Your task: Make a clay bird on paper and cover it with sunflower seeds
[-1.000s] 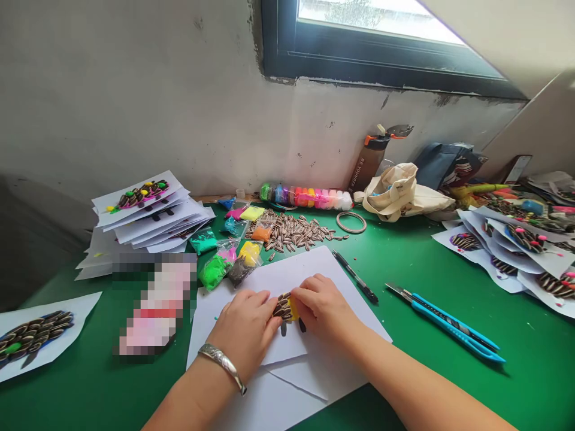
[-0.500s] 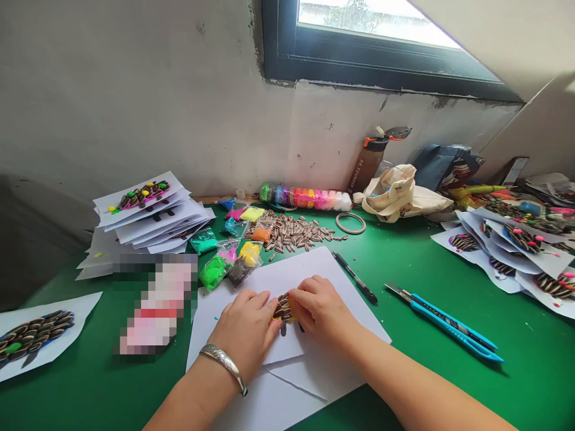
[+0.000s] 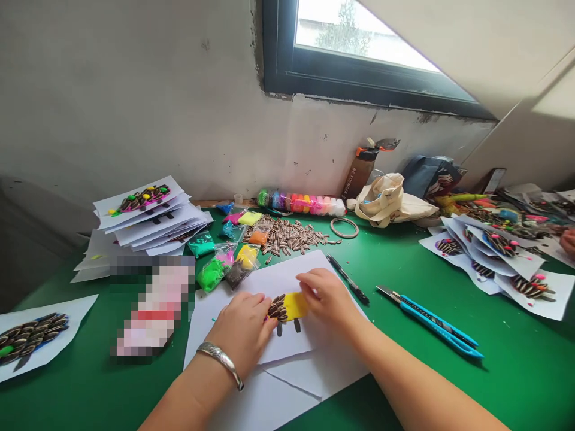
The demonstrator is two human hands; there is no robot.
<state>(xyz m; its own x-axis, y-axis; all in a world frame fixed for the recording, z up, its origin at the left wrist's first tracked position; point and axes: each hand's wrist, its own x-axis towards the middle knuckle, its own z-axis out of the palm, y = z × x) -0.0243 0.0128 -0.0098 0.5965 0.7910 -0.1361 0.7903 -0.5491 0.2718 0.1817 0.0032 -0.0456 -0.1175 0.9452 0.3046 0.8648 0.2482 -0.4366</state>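
Striped sunflower seeds (image 3: 277,308) overlap on the left part of a flat yellow clay piece (image 3: 295,306), whose right part is bare. The clay lies on a white sheet (image 3: 287,347), with two dark leg-like marks below it. My left hand (image 3: 240,326), wearing a silver bangle (image 3: 220,356), is closed around the clay's left end, thumb below and fingers above. At the right end, my right hand (image 3: 330,302) has curled fingers touching or just over the yellow edge. Anything between its fingertips is hidden.
Clay bags (image 3: 213,273) and a sunflower seed pile (image 3: 291,235) lie beyond the sheet. A pen (image 3: 348,279) and a blue utility knife (image 3: 438,326) with its blade out lie right. Paper stacks (image 3: 139,218) stand left. Part of another person's hand (image 3: 568,242) shows far right.
My right hand has shifted right and slightly up, uncovering the yellow clay and the second dark mark. My left hand stays at the clay's left end. The view has tilted slightly.
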